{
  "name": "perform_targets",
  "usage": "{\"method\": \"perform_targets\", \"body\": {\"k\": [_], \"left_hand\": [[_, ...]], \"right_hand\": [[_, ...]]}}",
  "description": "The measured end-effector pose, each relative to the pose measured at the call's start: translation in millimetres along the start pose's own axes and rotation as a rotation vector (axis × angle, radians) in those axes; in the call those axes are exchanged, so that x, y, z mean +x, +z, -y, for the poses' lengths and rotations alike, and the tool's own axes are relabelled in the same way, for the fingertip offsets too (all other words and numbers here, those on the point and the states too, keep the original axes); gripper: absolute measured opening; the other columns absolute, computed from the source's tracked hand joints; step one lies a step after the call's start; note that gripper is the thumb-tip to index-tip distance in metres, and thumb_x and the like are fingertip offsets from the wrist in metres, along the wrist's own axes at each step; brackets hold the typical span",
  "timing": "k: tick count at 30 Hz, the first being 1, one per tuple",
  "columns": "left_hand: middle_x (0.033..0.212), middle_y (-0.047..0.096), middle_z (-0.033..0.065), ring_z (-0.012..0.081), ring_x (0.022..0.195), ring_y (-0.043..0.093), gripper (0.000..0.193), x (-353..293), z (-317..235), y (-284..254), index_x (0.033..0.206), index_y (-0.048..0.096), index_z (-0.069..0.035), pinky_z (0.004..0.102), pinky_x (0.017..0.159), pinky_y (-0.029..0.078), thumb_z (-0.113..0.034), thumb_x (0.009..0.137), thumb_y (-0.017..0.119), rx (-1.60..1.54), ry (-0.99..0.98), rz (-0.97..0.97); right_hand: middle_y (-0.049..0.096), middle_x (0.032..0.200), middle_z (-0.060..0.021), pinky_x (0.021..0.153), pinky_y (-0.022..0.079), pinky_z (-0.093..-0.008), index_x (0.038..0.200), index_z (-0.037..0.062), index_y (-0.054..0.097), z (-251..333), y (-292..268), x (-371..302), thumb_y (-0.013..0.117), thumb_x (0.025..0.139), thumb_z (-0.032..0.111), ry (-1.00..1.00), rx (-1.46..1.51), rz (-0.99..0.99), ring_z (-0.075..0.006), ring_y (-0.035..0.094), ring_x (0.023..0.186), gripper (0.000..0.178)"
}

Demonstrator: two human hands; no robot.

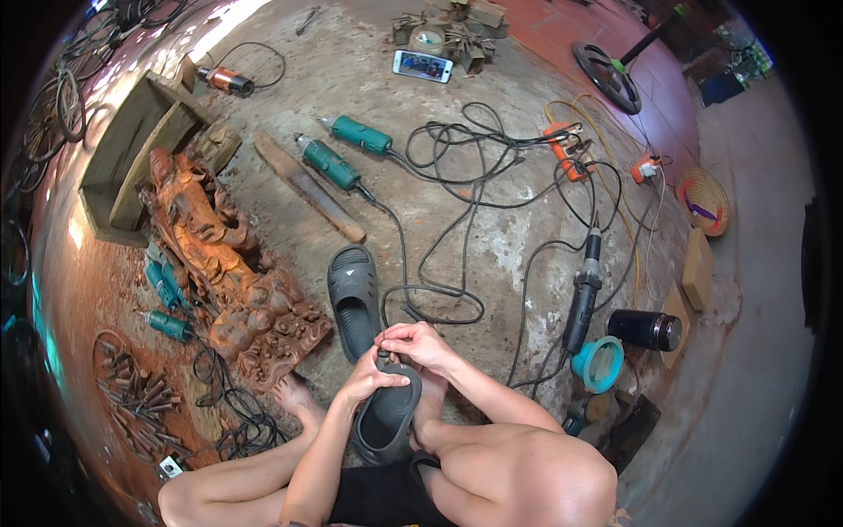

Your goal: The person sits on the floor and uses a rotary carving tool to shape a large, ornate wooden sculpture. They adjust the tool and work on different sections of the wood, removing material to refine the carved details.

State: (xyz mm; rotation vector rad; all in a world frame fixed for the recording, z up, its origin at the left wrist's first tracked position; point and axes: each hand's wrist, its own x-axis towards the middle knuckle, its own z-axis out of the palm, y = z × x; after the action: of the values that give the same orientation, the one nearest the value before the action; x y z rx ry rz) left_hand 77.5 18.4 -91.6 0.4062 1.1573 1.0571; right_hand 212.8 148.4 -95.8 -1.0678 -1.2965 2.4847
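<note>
Close together in front of me, my left hand (371,379) and my right hand (420,346) are both closed. Between their fingertips shows a small dark round piece (384,353), too small to name. My left hand grips it from below, its thumb stretched across the end of a dark grey slide sandal (386,417). The right fingers are pinched together just above the piece; what they hold is hidden. The other grey slide sandal (354,294) lies just beyond my hands. Left of it lies a reddish-brown carved wooden figure (215,237).
Green rotary tools (362,135) and a wooden stick (307,186) lie ahead among black cables. Rightward are a grey-black power tool (582,299), an orange power strip (569,149), a teal bowl (577,364) and a dark flask (644,330). Several carving bits (140,400) lie left; a phone (422,67) stands far ahead.
</note>
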Motion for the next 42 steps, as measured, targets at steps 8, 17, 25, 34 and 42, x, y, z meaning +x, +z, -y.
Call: {"method": "perform_targets", "body": {"k": [8, 17, 25, 34, 42], "left_hand": [[0.101, 0.054, -0.003, 0.0092, 0.095, 0.055, 0.071, -0.6, -1.0, 1.3, 0.122, 0.058, -0.006, 0.0262, 0.086, 0.047, -0.01, 0.063, 0.096, -0.055, 0.018, -0.009], [0.102, 0.053, -0.0028, 0.0099, 0.096, 0.054, 0.077, 0.3, 3.2, 2.7, 0.128, 0.053, -0.006, 0.0262, 0.087, 0.046, -0.006, 0.061, 0.093, -0.006, 0.032, 0.011], [0.103, 0.054, -0.002, 0.0112, 0.097, 0.055, 0.073, -2.2, -2.6, 5.5, 0.122, 0.054, -0.006, 0.0279, 0.088, 0.047, -0.009, 0.061, 0.094, -0.019, 0.038, 0.016], [0.105, 0.055, -0.001, 0.0117, 0.101, 0.056, 0.077, -0.4, 3.6, -1.3, 0.127, 0.055, -0.005, 0.0274, 0.091, 0.047, -0.011, 0.062, 0.096, 0.026, 0.005, 0.016], [0.108, 0.055, 0.0007, 0.013, 0.104, 0.056, 0.079, -1.1, 4.9, -3.0, 0.129, 0.057, -0.003, 0.0288, 0.093, 0.048, -0.014, 0.062, 0.097, 0.08, -0.043, -0.032]], "right_hand": [[0.076, 0.093, -0.0089, 0.064, 0.053, -0.0248, 0.114, -0.0051, 0.076, -4.7, 2.5, -2.2, 0.083, 0.092, 0.014, 0.014, 0.065, -0.018, -0.0096, 0.066, 0.07, 0.03], [0.077, 0.102, -0.0071, 0.07, 0.054, -0.0232, 0.114, -0.0019, 0.078, 3.5, 2.3, -7.9, 0.077, 0.097, 0.014, 0.075, -0.079, -0.039, -0.008, 0.065, 0.078, 0.023], [0.076, 0.102, -0.0057, 0.072, 0.054, -0.0232, 0.118, -0.0023, 0.076, 2.4, 2.5, -6.0, 0.074, 0.099, 0.013, 0.139, -0.116, -0.056, -0.0075, 0.065, 0.08, 0.024], [0.076, 0.104, -0.0075, 0.069, 0.054, -0.0236, 0.118, -0.0038, 0.075, 4.2, 4.5, -5.4, 0.078, 0.096, 0.013, -0.045, -0.047, 0.044, -0.008, 0.067, 0.079, 0.028], [0.075, 0.104, -0.0067, 0.07, 0.053, -0.0236, 0.119, -0.0019, 0.075, 8.0, 2.5, -6.7, 0.075, 0.099, 0.017, 0.024, 0.028, 0.11, -0.0081, 0.065, 0.081, 0.028]]}}
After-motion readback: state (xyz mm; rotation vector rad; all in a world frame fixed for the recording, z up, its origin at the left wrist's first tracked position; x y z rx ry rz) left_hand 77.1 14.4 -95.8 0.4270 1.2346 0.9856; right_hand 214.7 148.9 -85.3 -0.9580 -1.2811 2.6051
